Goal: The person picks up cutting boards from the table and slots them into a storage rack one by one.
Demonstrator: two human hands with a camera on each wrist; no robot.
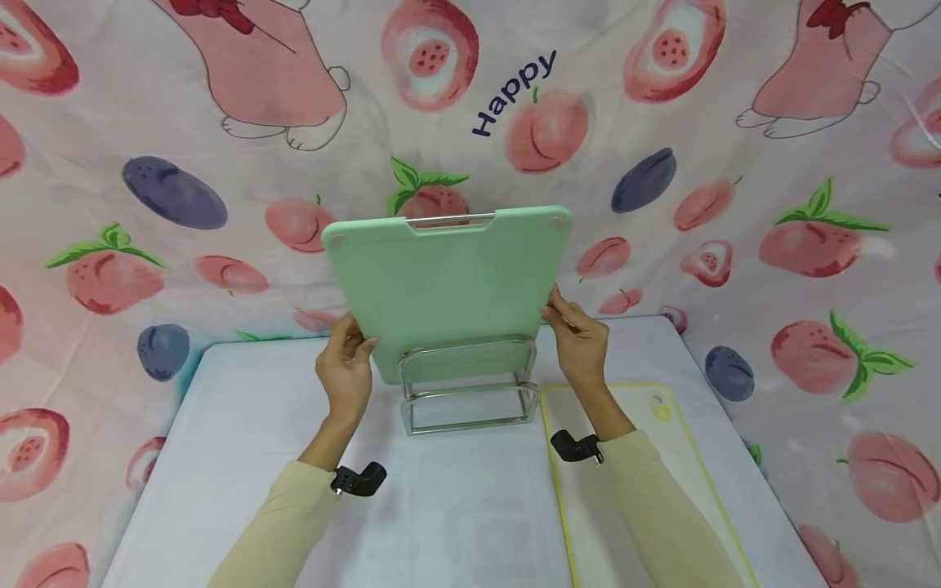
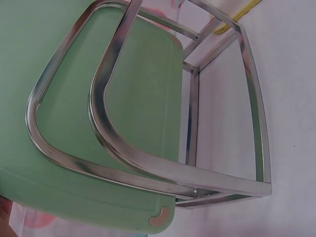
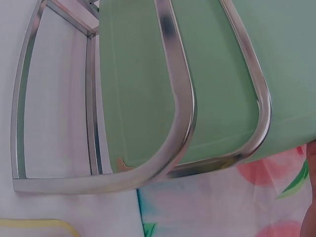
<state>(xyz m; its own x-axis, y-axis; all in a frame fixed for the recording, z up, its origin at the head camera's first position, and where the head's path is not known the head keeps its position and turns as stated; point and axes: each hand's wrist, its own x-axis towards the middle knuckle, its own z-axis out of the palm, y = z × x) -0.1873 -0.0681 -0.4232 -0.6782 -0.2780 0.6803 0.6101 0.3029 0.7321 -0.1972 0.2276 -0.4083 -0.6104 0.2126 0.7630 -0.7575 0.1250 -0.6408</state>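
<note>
A pale green cutting board (image 1: 448, 282) stands upright, leaning slightly, with a metal handle bar along its top edge. My left hand (image 1: 347, 363) grips its left side edge, thumb on the near face. On the opposite edge, my right hand (image 1: 579, 347) pinches the board between thumb and fingers. In front of the board's lower part is a silver metal rack (image 1: 470, 398) with rounded loops. Both wrist views show two loops (image 2: 98, 111) crossing before the green face (image 3: 138, 89). Whether its bottom edge touches the rack's base, I cannot tell.
A white cutting board with a yellow rim (image 1: 680, 412) lies flat on the right of the table, partly beneath my right forearm. The white-covered table (image 1: 250, 416) ends at a fruit-print cloth (image 1: 515, 49) hanging behind and around it.
</note>
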